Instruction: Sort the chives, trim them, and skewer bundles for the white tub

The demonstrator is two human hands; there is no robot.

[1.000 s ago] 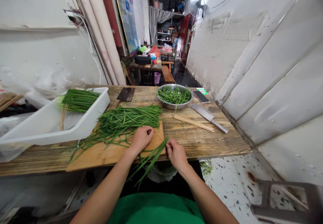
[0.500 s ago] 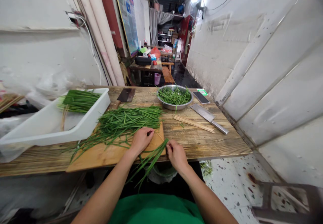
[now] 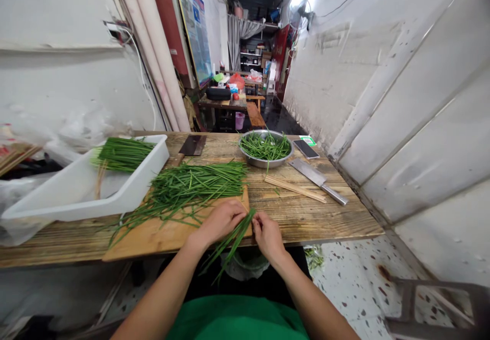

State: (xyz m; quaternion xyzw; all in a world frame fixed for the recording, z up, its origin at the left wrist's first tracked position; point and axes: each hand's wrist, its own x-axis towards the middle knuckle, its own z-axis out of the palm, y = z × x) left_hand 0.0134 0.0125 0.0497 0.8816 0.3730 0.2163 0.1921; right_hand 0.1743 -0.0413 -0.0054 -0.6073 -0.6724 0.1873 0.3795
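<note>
My left hand (image 3: 221,221) and right hand (image 3: 268,234) both pinch 1 small bundle of chives (image 3: 233,239) at the near edge of the cutting board (image 3: 161,233), its tips hanging past the desk (image 3: 306,212) toward 6 o'clock. At 11 o'clock lies the loose chive pile (image 3: 191,184); at 12 o'clock, a steel bowl (image 3: 265,148); at 1 o'clock, skewers (image 3: 294,187) and a cleaver (image 3: 317,179).
</note>
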